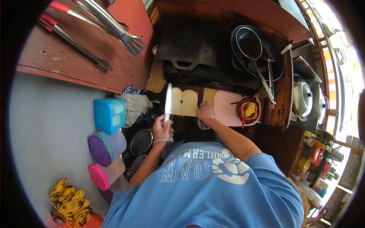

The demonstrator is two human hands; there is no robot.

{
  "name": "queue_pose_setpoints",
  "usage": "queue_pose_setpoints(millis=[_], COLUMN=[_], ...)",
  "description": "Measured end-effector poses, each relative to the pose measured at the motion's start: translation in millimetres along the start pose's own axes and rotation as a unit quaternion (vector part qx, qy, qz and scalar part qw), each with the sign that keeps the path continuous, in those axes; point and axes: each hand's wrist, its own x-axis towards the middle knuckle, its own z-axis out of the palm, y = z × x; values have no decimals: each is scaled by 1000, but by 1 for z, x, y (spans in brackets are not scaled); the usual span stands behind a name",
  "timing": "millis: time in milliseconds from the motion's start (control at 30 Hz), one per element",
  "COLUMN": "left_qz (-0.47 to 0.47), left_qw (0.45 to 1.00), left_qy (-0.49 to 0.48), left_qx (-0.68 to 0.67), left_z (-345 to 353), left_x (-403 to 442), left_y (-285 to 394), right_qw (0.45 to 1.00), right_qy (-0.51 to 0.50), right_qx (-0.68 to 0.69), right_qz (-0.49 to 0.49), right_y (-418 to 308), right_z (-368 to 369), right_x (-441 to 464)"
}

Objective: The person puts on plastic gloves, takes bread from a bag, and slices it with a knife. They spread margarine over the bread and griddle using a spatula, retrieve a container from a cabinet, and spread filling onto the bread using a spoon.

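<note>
My left hand (162, 130), in a clear plastic glove, is closed around the handle of a knife (168, 100). Its pale blade points away from me along the left side of the bread. Two bread slices (183, 108) lie side by side in front of me, with a small dark gap between them. At their right edge is my right hand (205, 110), also gloved, with its fingers curled closed; whatever they hold, if anything, is hidden. Further right, a red-brown bowl (239, 113) with yellow spread (251, 109) and a red spoon (244, 117) stands on a pink board (224, 102).
Behind the bread is a black stove (224, 80) with a dark griddle plate (190, 45) and a black pan (277, 53). Tongs (76, 43) and a slotted turner (133, 45) jut out at upper left. Plastic containers (108, 114) and bananas (72, 201) stand left.
</note>
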Motion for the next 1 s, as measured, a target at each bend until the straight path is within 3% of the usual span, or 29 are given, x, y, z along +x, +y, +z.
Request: queue_pose_setpoints(millis=[67,100,167,233,267,333,433,500,567,633,767,833,867,933,1000], left_qz=[43,75,135,168,171,139,243,200,233,208,266,449,428,462,458], left_qw=[994,985,949,892,892,852,842,840,834,828,772,727,758,758,666], left_qy=[86,131,166,221,216,220,227,214,191,171,173,91,-9,-235,-368], left_qx=[41,83,233,358,359,454,424,456,462,492,550,511,493,395,460], left_z=[-5,-7,-15,-11,-10,-7,-13,-7,-9,-1,31,55,73,134,196], left_x=[18,31,52,75,87,111,155,166,179,172,141,125,112,80,34], left_y=[-1,-2,10,15,16,16,-16,-13,-20,-6,36,52,55,75,89], right_qw=[990,990,951,943,931,927,925,947,958,961,973,979,982,991,993], right_qy=[135,138,67,27,-14,-29,-19,-123,-70,-55,-63,-59,-65,-38,-33], right_qx=[-18,-16,-130,-177,-225,-235,-243,-130,-73,73,104,125,138,115,110], right_qz=[-36,-35,-272,-279,-287,-292,-293,-266,-270,-260,-198,-150,-110,-53,-36], right_y=[-20,-32,-54,-63,-67,-69,-58,-44,-13,6,47,75,89,122,148], right_z=[-5,-11,-19,-10,-6,-2,-29,-47,-51,-70,-113,-124,-126,-125,-123], right_x=[-12,-12,-9,-11,-13,-16,-34,-54,-80,-111,-170,-194,-206,-224,-236])
